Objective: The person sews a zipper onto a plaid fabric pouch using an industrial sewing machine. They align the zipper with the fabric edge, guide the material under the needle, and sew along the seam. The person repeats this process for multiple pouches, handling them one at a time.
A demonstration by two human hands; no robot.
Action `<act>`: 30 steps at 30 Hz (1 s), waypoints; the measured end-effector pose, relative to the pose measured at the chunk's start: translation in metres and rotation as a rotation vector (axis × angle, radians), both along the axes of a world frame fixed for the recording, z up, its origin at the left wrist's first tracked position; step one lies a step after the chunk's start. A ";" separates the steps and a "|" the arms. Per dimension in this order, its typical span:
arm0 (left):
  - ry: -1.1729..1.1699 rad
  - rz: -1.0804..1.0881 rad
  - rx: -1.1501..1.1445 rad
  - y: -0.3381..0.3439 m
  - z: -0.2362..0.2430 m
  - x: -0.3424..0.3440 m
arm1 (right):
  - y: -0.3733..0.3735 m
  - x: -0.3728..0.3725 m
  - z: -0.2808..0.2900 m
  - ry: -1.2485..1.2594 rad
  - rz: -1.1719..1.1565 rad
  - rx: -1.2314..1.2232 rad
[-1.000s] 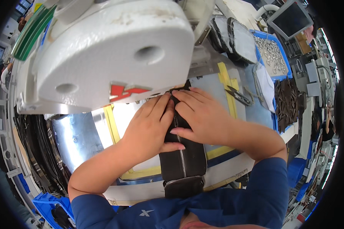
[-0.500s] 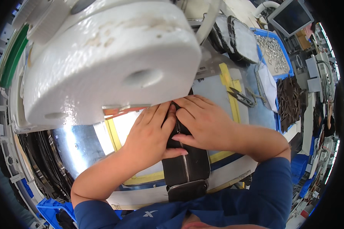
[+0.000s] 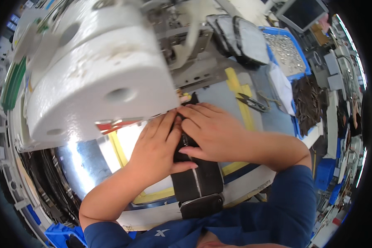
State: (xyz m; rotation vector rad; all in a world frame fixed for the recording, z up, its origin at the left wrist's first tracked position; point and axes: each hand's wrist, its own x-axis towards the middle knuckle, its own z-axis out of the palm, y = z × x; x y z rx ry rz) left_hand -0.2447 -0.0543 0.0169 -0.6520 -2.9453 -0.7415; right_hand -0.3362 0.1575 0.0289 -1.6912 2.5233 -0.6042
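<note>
A black fabric piece with a silver zipper (image 3: 197,175) lies lengthwise on the worktable, and a small black zippered pouch end (image 3: 201,206) hangs at the near edge. My left hand (image 3: 155,149) lies over its left side, fingers stretched forward and thumb out near the zipper. Across from it, my right hand (image 3: 219,134) rests flat on the right side, its thumb pointing at the zipper teeth. Both hands' fingertips meet at the far part of the piece, beside the white sewing machine head (image 3: 103,74). The machine head hides whatever lies beneath it.
Thread snips (image 3: 253,102) lie by yellow tape (image 3: 233,82) on the right. Farther back are dark-edged padded panels (image 3: 254,41), a blue tray (image 3: 305,66) of metal hooks and dark strips (image 3: 308,101). Dark pieces (image 3: 53,177) hang at left above a blue crate (image 3: 56,235).
The view has shifted, so the machine head appears farther left and more of its far mechanism shows. Both hands keep nearly the same pose on the zippered piece.
</note>
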 end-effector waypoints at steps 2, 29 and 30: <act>0.038 0.013 -0.009 0.001 -0.003 0.000 | 0.004 -0.005 0.000 -0.039 0.031 -0.035; 0.030 0.033 -0.103 0.005 -0.003 0.008 | 0.261 -0.111 0.046 0.089 -1.106 -0.114; 0.038 0.033 -0.102 0.005 -0.003 0.007 | 0.251 -0.109 0.055 -0.074 -1.083 -0.224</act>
